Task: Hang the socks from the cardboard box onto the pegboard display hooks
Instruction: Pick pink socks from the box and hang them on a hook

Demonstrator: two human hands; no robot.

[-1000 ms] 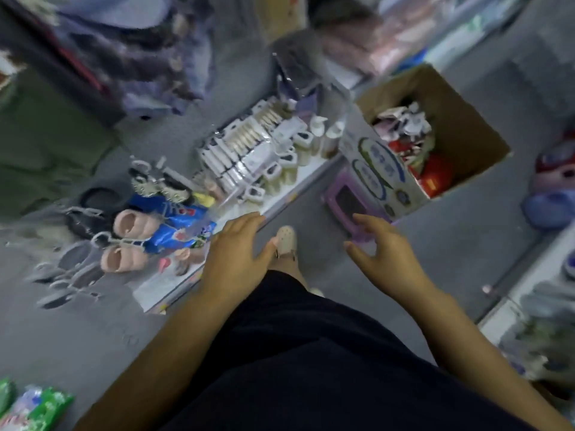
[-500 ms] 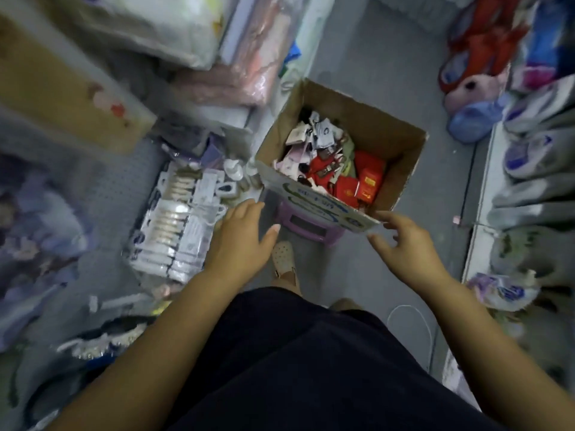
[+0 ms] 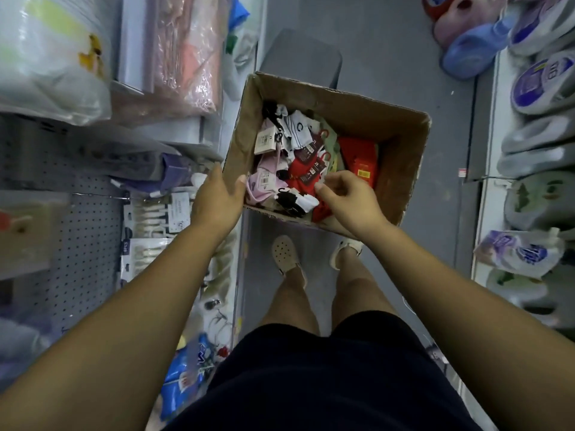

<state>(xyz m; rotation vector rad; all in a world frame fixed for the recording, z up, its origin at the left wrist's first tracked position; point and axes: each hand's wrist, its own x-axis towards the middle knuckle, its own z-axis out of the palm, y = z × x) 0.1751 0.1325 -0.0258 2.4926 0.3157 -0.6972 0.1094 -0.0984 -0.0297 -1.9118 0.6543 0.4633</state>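
At the bottom of the frame the person's dark shorts (image 3: pixel 326 377) are filling the view, and two pale shoes (image 3: pixel 287 255) are standing on the grey floor just below the box. In the middle, the left hand (image 3: pixel 217 200) is gripping the left wall of the cardboard box (image 3: pixel 401 157), with its fingers pressed together along the outside and the thumb hooking over the rim. The right hand (image 3: pixel 348 197) is reaching inside the box with its fingers curling. Its thumb and forefinger tips are nearly meeting just above the red socks (image 3: pixel 300 172); whether they are pinching a tag I cannot tell. The socks (image 3: pixel 295 135), white, pink, black and red, are lying heaped in the box's left half. The pegboard (image 3: pixel 81 237) is showing at the left of the frame, with carded goods (image 3: pixel 149 222) hanging on it.
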